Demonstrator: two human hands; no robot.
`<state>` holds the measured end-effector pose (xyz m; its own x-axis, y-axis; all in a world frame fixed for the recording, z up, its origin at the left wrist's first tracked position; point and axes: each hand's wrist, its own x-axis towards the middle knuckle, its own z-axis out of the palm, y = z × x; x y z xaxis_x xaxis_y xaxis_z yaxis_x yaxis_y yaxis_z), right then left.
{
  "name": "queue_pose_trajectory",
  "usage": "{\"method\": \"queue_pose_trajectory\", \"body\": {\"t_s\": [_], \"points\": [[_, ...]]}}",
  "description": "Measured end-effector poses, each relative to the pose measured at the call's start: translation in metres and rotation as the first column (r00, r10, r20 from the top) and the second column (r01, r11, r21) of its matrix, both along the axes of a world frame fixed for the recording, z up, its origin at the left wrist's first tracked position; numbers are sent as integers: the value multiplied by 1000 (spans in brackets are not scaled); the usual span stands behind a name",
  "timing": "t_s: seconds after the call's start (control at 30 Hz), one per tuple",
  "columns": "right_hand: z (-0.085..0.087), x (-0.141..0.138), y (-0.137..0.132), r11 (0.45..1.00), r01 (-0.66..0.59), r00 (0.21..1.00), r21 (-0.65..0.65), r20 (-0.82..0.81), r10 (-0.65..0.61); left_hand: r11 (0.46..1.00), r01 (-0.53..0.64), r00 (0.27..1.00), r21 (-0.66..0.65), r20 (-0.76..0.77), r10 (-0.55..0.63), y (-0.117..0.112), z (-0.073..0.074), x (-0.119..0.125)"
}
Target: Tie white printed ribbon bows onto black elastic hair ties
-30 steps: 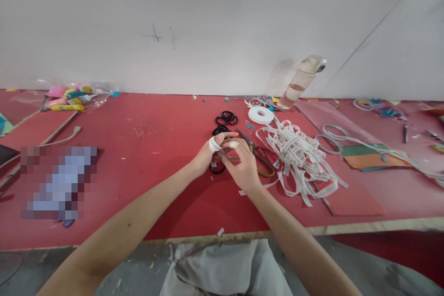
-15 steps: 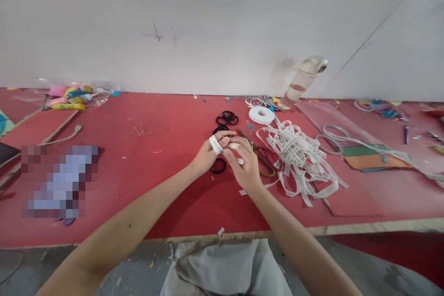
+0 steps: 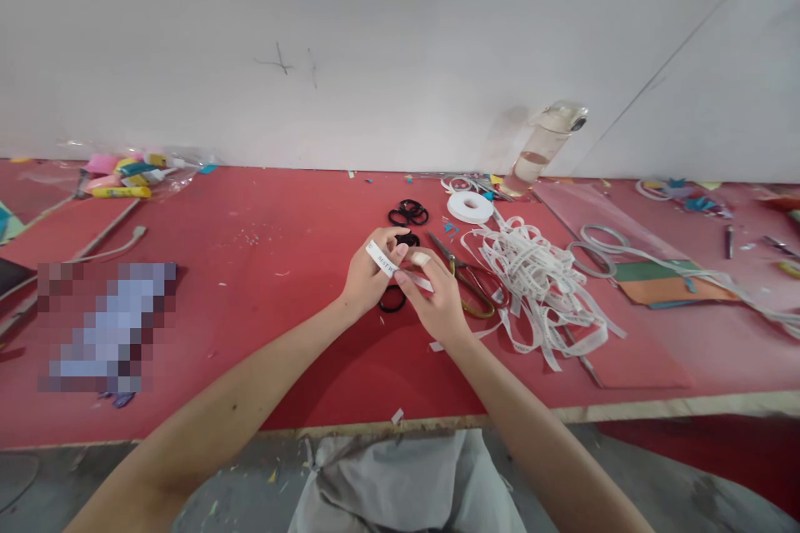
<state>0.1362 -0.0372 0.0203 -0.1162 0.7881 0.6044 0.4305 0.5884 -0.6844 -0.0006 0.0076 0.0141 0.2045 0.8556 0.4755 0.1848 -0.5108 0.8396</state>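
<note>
My left hand [image 3: 368, 275] and my right hand [image 3: 437, 296] meet over the red table [image 3: 250, 291]. Both pinch a short white printed ribbon strip [image 3: 384, 259], which runs from the left fingers to the right fingertips. A black hair tie [image 3: 392, 300] hangs below the hands, and it looks held with the strip. More black hair ties [image 3: 408, 213] lie just beyond. Scissors [image 3: 466, 276] rest right of my right hand.
A tangle of white printed ribbon [image 3: 537, 279] lies to the right, with a white tape roll [image 3: 470, 206] and a clear bottle [image 3: 542, 148] behind it. Coloured sheets [image 3: 662, 283] sit far right. A bag of coloured items [image 3: 125, 173] is far left. A white wall backs the table.
The ribbon strip that was looped round my left finger has straightened into a flat strip between both hands. The hands stayed in the same spot.
</note>
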Motion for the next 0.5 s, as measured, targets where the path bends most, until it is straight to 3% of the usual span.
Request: {"method": "queue_pose_trajectory", "body": {"t_s": [0.2,0.5], "points": [[-5,-2,1,975,-45,992,-218,-129,17,1000,25,998,-5,55,-25,-1,2,-1],[-5,-3,1,955,-31,993,-296,-119,-4,1000,8,986,-20,167,-4,0,3,1]]}}
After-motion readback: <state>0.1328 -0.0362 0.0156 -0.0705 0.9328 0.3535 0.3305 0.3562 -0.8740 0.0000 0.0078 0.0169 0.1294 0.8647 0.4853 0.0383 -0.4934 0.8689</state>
